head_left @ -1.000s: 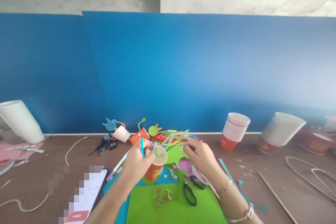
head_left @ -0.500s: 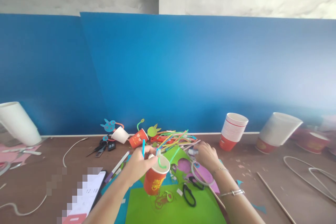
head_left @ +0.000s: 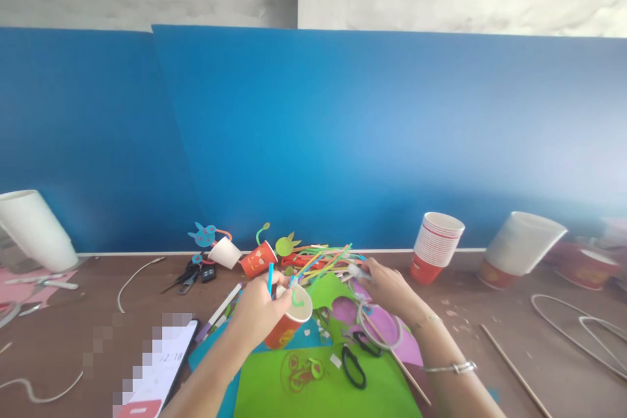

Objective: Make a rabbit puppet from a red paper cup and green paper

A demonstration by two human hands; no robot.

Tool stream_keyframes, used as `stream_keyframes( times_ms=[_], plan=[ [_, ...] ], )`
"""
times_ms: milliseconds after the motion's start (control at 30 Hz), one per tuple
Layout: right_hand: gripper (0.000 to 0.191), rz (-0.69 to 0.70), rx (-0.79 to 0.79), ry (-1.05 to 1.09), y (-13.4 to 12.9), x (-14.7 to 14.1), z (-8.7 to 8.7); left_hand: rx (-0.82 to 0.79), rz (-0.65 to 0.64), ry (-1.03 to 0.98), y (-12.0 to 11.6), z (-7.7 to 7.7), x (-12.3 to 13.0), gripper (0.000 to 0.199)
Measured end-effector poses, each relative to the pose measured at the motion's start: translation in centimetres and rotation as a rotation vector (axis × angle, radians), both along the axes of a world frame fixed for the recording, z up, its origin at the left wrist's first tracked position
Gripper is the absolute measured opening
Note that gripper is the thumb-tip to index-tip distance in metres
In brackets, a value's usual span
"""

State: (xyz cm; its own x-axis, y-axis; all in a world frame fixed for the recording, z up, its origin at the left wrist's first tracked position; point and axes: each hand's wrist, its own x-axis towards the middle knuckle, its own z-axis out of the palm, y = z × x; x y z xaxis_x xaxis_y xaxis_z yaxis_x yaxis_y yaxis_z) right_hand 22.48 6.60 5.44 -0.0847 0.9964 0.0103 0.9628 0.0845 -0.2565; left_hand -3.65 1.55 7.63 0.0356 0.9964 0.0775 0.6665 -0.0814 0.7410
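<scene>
My left hand (head_left: 262,304) is closed at the rim of a red and white paper cup (head_left: 283,333), which tilts over the craft paper. A blue straw (head_left: 270,277) stands up by my fingers, and a green bent straw (head_left: 297,300) shows inside the cup. To the right, my right hand (head_left: 389,284) pinches a small whitish, tube-like thing (head_left: 359,272) beside a pile of colored straws (head_left: 328,262). Black-handled scissors (head_left: 353,366) lie on a green sheet (head_left: 337,392) with a round drawing (head_left: 302,372) on it.
A stack of paper cups (head_left: 437,245) stands at the back right, with another white stack (head_left: 522,245) beyond it. Two decorated cups lie at the back left. A phone (head_left: 164,366), keys (head_left: 208,272), wooden sticks (head_left: 514,369) and white cables surround the papers.
The cup and my left hand have shifted slightly up and left, uncovering more of the drawing. My right hand has moved a little up, with the whitish thing at its fingertips.
</scene>
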Motion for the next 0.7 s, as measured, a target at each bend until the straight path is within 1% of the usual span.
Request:
stream_keyframes(
  times_ms=[67,100,133,167,233,333,433,600,700],
  plan=[
    [0.019,0.096,0.096,0.202,-1.4,-1.2,1.5,0.049,0.051,0.139,-0.2,-0.1,0.3,0.016],
    [0.018,0.176,0.131,0.308,-2.2,-2.1,2.2,0.094,0.065,0.201,-0.3,-0.3,0.5,0.016],
    [0.016,0.220,0.151,0.376,-3.0,-2.9,2.8,0.147,0.069,0.255,-0.4,-0.5,0.7,0.016],
    [0.013,0.245,0.157,0.405,-3.7,-3.8,3.3,0.205,0.066,0.300,-0.6,-0.7,0.8,0.016],
    [0.009,0.281,0.189,0.390,-5.0,-5.4,3.8,0.311,0.041,0.370,-0.8,-1.1,1.2,0.018],
    [0.007,0.307,0.238,0.369,-5.9,-6.8,3.9,0.404,-0.005,0.430,-1.1,-1.7,1.6,0.021],
    [0.005,0.297,0.250,0.359,-6.0,-7.1,3.6,0.440,-0.018,0.457,-1.2,-1.9,1.8,0.021],
    [0.007,0.264,0.190,0.408,-5.8,-7.2,3.4,0.409,0.004,0.467,-1.3,-1.9,1.8,0.020],
    [0.008,0.242,0.192,0.445,-5.8,-7.4,3.2,0.393,0.013,0.466,-1.3,-1.8,1.8,0.020]
  ],
)
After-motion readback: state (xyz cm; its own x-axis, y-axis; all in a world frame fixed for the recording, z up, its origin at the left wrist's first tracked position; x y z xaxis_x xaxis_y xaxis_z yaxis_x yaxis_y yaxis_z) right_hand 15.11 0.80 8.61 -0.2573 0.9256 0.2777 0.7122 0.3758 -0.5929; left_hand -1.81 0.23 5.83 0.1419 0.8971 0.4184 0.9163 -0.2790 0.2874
